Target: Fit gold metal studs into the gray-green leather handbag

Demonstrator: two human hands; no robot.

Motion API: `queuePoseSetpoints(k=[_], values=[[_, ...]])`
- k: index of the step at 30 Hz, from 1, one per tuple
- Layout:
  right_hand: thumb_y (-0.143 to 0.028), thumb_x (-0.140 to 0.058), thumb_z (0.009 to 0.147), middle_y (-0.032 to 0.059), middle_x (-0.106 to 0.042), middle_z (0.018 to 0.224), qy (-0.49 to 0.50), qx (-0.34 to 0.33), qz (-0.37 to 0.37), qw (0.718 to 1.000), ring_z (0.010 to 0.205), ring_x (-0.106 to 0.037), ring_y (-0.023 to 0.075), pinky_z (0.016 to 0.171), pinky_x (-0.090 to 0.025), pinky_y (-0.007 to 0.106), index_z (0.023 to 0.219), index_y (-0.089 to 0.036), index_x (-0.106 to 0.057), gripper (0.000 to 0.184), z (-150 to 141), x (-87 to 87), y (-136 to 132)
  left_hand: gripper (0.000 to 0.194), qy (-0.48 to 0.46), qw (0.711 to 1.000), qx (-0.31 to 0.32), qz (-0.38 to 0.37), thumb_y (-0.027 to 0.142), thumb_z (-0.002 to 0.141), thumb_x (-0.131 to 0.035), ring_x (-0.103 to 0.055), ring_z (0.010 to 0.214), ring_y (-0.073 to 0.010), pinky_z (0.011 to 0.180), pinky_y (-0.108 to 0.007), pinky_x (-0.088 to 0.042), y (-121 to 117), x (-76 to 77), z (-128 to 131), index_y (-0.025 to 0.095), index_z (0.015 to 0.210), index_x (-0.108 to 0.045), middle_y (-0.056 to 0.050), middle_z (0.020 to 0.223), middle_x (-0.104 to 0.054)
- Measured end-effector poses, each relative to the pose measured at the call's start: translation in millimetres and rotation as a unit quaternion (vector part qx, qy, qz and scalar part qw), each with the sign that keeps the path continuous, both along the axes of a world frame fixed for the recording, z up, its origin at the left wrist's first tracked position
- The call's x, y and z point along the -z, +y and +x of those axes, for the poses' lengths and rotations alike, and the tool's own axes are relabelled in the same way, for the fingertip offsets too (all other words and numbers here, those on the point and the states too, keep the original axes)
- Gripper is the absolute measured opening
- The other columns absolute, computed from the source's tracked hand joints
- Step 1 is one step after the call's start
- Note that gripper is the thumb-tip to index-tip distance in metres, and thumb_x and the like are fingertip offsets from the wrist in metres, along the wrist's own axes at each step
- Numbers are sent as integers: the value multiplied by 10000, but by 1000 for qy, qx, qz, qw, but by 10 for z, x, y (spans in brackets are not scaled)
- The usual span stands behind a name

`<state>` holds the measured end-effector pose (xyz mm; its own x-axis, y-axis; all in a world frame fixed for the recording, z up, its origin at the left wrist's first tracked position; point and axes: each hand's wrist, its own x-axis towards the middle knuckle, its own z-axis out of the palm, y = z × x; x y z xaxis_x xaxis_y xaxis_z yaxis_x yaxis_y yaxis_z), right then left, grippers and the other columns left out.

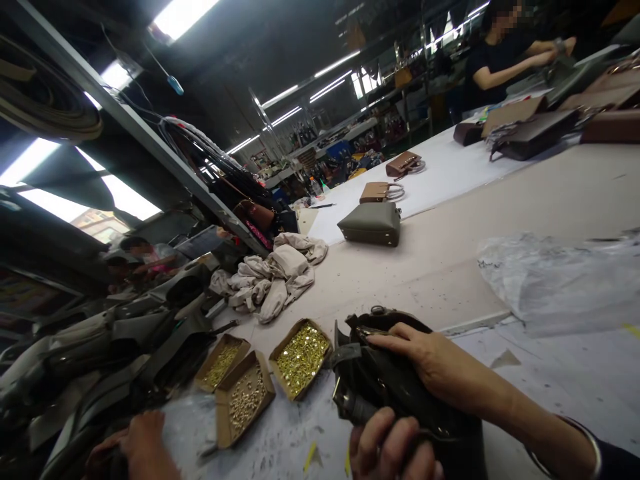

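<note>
A dark olive leather bag lies on the white table right in front of me. My right hand reaches in from the right and rests on the bag's top, fingers closed on its upper edge near the metal fitting. My left hand comes up from the bottom edge, its fingers wrapped round the bag's lower part. Just left of the bag stand three open cardboard boxes of small gold metal parts.
Another hand shows at the bottom left, by a heap of dark bag pieces. Beige cloths, a grey-green handbag, tan handbags and clear plastic lie on the table. A person works at the far right.
</note>
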<state>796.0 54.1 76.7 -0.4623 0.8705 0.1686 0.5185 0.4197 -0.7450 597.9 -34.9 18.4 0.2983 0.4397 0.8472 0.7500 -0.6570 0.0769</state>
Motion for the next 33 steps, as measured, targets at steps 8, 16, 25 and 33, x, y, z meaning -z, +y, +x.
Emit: queuePoseSetpoints(k=[8, 16, 25, 33], values=[[-18, -598, 937, 62, -719, 990, -185, 57, 56, 979, 953, -698, 291, 837, -573, 429, 1214, -231, -713, 368, 15, 14, -104, 293, 47, 989, -29, -135, 111, 966, -513, -755, 796, -204, 893, -367, -483, 144, -361, 35, 210, 1193, -672, -25, 867, -785], [-66, -593, 938, 54, -732, 874, -229, 8, 53, 972, 764, -732, 300, 638, -491, 357, 967, -233, -738, 223, -18, 41, -145, 275, -28, 945, -106, -309, 245, 985, -518, -679, 1095, -291, 910, -434, -580, 681, -784, 68, 196, 1241, -607, -143, 1240, -644], [22, -582, 865, 27, -689, 957, -191, 1, 98, 977, 717, -705, 267, 604, -467, 347, 988, -242, -704, 316, 78, 202, -220, 298, -268, 882, -62, -382, 356, 934, -617, -688, 1105, -271, 1026, -417, -542, 969, -547, 99, 191, 1161, -721, -118, 1185, -720], [-14, -548, 930, 45, -664, 1090, -135, -10, 105, 985, 805, -703, 272, 681, -545, 386, 1080, -230, -681, 295, 100, 200, -229, 417, -338, 817, 4, -467, 512, 995, -572, -677, 930, -211, 856, -292, -532, 939, -604, -18, 157, 799, -672, -84, 1009, -732]])
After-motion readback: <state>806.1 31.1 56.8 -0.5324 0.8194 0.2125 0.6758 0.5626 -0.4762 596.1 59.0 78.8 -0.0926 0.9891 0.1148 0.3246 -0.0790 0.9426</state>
